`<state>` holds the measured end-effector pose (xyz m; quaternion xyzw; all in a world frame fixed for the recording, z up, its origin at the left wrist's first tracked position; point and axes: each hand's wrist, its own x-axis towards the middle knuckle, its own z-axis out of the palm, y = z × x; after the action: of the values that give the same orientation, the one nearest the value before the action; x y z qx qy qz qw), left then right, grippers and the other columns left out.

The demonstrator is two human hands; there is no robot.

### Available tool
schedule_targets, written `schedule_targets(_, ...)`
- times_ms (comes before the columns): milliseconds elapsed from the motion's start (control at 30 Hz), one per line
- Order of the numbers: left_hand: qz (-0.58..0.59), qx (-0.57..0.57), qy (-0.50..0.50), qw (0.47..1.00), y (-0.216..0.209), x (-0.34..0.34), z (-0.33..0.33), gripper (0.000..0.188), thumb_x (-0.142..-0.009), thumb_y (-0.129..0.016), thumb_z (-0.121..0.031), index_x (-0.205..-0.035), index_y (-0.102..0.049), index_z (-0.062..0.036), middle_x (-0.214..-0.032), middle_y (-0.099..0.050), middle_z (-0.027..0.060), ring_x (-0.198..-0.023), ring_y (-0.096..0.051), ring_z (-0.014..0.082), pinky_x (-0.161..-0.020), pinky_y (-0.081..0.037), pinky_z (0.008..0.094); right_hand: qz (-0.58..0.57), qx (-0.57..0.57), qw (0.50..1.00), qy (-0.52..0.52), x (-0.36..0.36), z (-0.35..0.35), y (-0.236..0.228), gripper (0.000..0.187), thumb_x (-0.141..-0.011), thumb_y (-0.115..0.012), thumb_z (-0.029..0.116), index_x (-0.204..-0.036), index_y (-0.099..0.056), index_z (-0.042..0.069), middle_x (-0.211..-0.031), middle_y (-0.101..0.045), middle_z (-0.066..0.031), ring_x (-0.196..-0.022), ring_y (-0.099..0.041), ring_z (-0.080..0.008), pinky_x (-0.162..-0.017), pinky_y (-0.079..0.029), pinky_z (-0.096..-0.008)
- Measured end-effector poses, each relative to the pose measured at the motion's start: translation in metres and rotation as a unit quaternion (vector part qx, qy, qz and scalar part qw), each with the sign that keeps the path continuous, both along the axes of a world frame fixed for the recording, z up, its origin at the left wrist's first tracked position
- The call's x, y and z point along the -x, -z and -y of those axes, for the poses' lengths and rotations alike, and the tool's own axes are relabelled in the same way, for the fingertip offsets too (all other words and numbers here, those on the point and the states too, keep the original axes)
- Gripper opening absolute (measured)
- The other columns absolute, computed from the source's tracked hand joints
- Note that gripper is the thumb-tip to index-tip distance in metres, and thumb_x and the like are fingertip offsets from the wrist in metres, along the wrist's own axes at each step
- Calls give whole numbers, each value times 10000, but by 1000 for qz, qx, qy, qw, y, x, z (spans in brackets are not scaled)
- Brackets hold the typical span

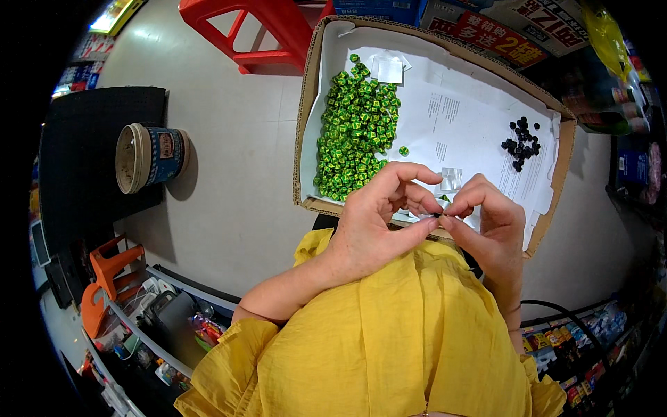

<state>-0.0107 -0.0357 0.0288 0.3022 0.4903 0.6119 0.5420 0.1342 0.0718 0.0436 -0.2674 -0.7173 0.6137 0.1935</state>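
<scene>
Fingertip grasp | left hand (375, 221): thumb on it, rest of hold unclear to me | small dark piece (436, 215) by near edge of cardboard tray (303, 118); I'd guess light, hard, slippery, take opposite edges | right hand (495, 224): thumb-index pinch

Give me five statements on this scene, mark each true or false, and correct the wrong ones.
1. The pile of green pieces lies left of the black pieces in the cardboard box. True.
2. The two hands are held far apart. False: the left hand and right hand nearly meet, at a small dark piece.
3. A red stool stands near the box's far left corner. True.
4. A bucket sits inside the box. False: the blue bucket is outside it, to the left.
5. The person's top is green. False: the loose top is yellow.
</scene>
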Motion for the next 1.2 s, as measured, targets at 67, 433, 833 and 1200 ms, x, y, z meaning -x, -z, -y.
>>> schedule_targets(67, -12, 0, -17, 1000, 1, -1, 0, 434, -737, -631, 85, -1120, -449, -4, -920, -579, 71, -875, -555, 106, -798, -462, 251, 8, -115, 993, 5, 2, 2, -3, 186, -635, -707, 2, -775, -609, 77, -751, -555, 3, -686, -470, -137, -697, -340, -276)
schedule_targets(433, 127, 67, -15, 990, -4, 3, -1, 383, -759, -605, 84, -1109, -467, 12, -932, -588, 95, -890, -575, 116, -789, -486, 236, 57, -514, 856, 2, -4, 14, -10, 250, -545, -720, 109, -776, -632, 143, -761, -510, 70, -737, -463, -136, -745, -249, -369)
schedule_targets(833, 133, 45, 3, 990, -5, 4, -1, 270, -783, -615, 50, -1034, -525, 12, -938, -594, 73, -873, -578, 104, -788, -483, 237, 96, -545, 833, -21, -10, 17, -19, 269, -528, -704, 116, -778, -637, 190, -796, -495, 91, -758, -457, -127, -711, -257, -361)
schedule_targets(1200, 75, -4, -82, 994, -5, -5, 2, 291, -757, -627, 84, -1016, -517, 11, -926, -599, 84, -871, -593, 120, -781, -487, 246, -53, 70, 991, 105, -6, 20, 0, 182, -754, -616, -75, -922, -560, -30, -832, -551, -30, -761, -499, -91, -686, -404, -206)
